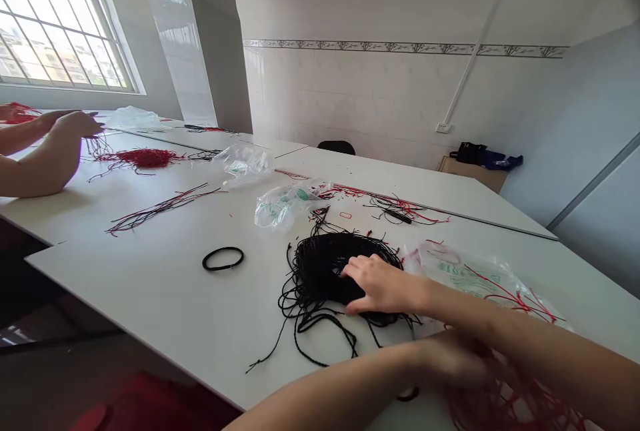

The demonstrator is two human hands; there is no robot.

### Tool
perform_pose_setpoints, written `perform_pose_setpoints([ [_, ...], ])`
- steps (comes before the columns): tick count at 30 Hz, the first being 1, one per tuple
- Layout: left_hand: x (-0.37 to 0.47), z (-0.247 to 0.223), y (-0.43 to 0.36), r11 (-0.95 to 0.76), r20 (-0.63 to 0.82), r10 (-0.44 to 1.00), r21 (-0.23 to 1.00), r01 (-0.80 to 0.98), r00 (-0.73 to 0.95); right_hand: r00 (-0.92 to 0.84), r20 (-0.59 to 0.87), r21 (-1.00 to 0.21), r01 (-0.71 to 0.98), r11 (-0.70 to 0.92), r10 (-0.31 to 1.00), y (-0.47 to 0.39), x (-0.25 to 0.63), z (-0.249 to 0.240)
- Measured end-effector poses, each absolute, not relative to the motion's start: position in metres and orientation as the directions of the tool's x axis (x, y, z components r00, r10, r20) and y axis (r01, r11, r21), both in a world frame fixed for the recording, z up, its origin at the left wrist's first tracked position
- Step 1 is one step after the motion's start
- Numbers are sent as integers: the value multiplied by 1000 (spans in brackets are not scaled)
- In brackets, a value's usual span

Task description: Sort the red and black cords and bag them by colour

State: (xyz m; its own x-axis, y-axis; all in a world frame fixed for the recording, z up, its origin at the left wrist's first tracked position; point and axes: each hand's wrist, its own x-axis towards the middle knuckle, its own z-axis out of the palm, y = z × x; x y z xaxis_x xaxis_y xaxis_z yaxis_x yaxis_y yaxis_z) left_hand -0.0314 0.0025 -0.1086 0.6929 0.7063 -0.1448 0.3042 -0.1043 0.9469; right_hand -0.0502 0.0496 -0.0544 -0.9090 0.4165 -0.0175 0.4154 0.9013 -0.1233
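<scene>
While a tiled wall (350, 97) rises behind, a white bench (165, 291) spreads across most of the view, strewn with cord and plastic. On its near side lies a big bundle of black cord (317, 271), coiled round a gap in its middle, loose ends trailing toward the near edge. At the lower right is a tangle of red cord (525, 394), partly hidden by the right forearm. Above that, just right of the black bundle, lies a clear plastic bag (457, 273) with green print, a few red strands across it. The right hand (377, 284) rests on the black bundle, thumb spread away from the fingers, fingertips at the gap. The left hand (465, 365) passes beneath the right forearm beside the red tangle; it is blurred, so whether it grips anything I cannot tell. Farther left, a co-worker's hand (77, 124) is near a red heap (150, 158). Smaller still are a black loop (223, 249), lying apart to the left of the bundle, and a tiny red loop (345, 213) behind the bundle.
</scene>
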Motion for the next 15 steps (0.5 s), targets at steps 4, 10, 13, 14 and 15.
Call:
perform_pose_setpoints([
  [4, -31, -117, 2, -26, -146, 703, 973, 231, 696, -874, -53, -137, 486, 863, 484, 66, -60, -57],
  [10, -27, -111, -2, 281, -370, 666, 929, 241, 648, -775, 181, -146, 587, 796, 605, 95, -67, -26],
  [13, -24, -111, -1, 302, -381, 654, 924, 236, 653, -727, 274, -160, 611, 775, 630, 97, -69, -18],
  [14, -24, -113, -1, 272, -354, 661, 935, 228, 662, -755, 230, -145, 597, 789, 614, 93, -69, -20],
  [15, -24, -115, 0, 233, -313, 668, 950, 210, 675, -796, 149, -121, 574, 810, 587, 88, -70, -23],
])
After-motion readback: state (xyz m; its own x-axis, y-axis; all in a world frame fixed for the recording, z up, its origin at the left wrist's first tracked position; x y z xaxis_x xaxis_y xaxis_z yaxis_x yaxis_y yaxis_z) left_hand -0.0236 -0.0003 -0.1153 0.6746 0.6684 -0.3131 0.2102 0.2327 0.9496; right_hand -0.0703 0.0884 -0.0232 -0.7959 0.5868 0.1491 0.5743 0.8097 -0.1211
